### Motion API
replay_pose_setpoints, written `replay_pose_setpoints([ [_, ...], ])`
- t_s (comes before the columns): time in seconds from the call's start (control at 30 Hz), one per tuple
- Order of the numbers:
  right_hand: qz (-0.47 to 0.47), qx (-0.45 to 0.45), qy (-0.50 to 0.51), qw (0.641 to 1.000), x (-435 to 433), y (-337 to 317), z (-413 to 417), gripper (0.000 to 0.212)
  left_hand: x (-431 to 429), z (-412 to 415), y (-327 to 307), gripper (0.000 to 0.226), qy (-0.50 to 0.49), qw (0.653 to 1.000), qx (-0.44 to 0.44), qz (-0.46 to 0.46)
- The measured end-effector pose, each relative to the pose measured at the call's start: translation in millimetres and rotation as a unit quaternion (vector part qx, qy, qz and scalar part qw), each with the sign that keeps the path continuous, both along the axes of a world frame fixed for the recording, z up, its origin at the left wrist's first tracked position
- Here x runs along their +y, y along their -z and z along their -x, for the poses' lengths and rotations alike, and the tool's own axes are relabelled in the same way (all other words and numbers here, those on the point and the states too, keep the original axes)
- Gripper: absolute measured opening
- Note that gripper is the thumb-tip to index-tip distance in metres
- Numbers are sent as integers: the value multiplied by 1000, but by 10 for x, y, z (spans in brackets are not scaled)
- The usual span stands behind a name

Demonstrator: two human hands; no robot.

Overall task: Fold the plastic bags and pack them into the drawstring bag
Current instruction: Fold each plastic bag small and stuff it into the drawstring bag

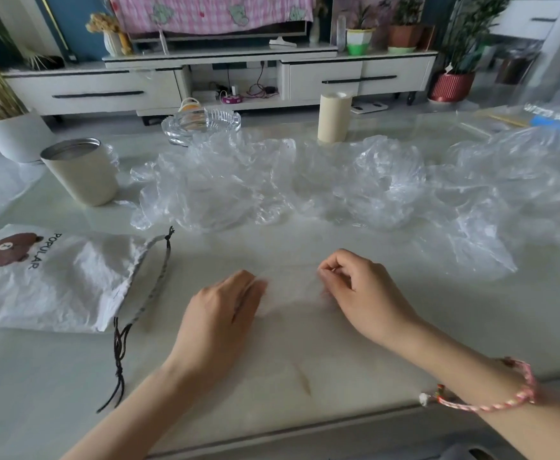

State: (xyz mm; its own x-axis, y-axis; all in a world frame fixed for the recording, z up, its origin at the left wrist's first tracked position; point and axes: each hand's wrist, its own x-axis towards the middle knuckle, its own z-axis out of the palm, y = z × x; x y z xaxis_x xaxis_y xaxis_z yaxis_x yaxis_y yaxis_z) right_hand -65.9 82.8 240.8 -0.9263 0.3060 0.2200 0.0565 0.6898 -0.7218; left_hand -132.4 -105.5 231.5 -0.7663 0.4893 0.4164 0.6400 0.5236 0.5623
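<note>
A thin clear plastic bag (292, 287) lies flat on the pale table between my hands. My left hand (225, 310) presses its left end with straight fingers. My right hand (355, 287) pinches its right end between thumb and curled fingers. Behind them several crumpled clear plastic bags (305, 184) spread across the table's middle. The white drawstring bag (56, 283), printed with a brown bear and "POPULAR", lies flat at the left, its dark cord (119, 356) trailing toward the front edge.
A beige metal cup (81, 174) stands at the back left, a glass ashtray (202, 122) and a beige cylinder (333, 116) further back. More plastic and a blue strip (557, 126) lie at the far right. The table's front edge (305, 426) runs below my wrists.
</note>
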Motion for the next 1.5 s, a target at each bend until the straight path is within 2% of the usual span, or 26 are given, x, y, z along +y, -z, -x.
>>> replay_pose_setpoints([
  [0.1,-119,-36,46,991,-55,26,110,16,78,100,12,41,-82,996,-33,30],
  [0.2,-234,-39,66,969,-56,55,213,24,118,103,-7,21,-120,990,-50,51],
  [0.23,-250,-37,72,965,-46,56,234,25,135,82,-39,17,-134,987,-52,71],
  [0.33,-284,-39,101,953,-13,41,266,30,136,49,-76,29,-180,970,-32,158],
  [0.43,-307,0,122,944,99,71,280,22,75,100,-20,26,-156,979,-1,129],
  [0.53,-337,27,133,932,223,101,228,30,22,161,34,23,-95,994,-3,54],
  [0.6,-267,39,112,956,262,106,175,22,21,165,-22,22,-89,993,-72,-33],
  [0.7,-28,50,58,997,210,-45,98,15,6,139,-150,24,-82,960,-212,-163],
  [0.77,93,40,15,995,125,-214,54,24,-25,72,-268,23,-58,937,-276,-204],
  [0.83,159,6,-43,986,7,-361,1,33,-103,-10,-376,23,-17,923,-328,-199],
  [0.9,218,-66,-130,965,-97,-461,-45,49,-181,-70,-463,28,38,904,-386,-180],
  [1.0,231,-206,-228,923,-253,-484,-69,59,-249,-129,-523,35,91,899,-411,-122],
  [1.07,226,-245,-250,909,-320,-441,-78,43,-234,-143,-510,30,102,905,-400,-101],
  [1.17,252,-234,-216,914,-406,-404,-97,10,-248,-81,-514,19,70,917,-373,-120],
  [1.23,297,-211,-181,914,-400,-418,-98,7,-290,50,-487,10,-6,923,-330,-198],
  [1.27,321,-190,-160,914,-390,-426,-95,10,-307,97,-477,10,-44,913,-321,-250],
  [1.3,348,-167,-138,912,-379,-430,-93,11,-313,116,-469,20,-59,893,-332,-298],
  [1.37,393,-125,-96,906,-373,-440,-107,11,-249,47,-438,45,2,838,-430,-336],
  [1.4,400,-112,-86,906,-380,-438,-118,12,-195,-44,-404,53,43,817,-477,-322],
  [1.43,397,-108,-83,908,-389,-434,-130,12,-145,-146,-380,54,73,813,-497,-295],
  [1.5,378,-113,-87,915,-401,-406,-135,17,-76,-265,-326,42,84,842,-470,-253],
])
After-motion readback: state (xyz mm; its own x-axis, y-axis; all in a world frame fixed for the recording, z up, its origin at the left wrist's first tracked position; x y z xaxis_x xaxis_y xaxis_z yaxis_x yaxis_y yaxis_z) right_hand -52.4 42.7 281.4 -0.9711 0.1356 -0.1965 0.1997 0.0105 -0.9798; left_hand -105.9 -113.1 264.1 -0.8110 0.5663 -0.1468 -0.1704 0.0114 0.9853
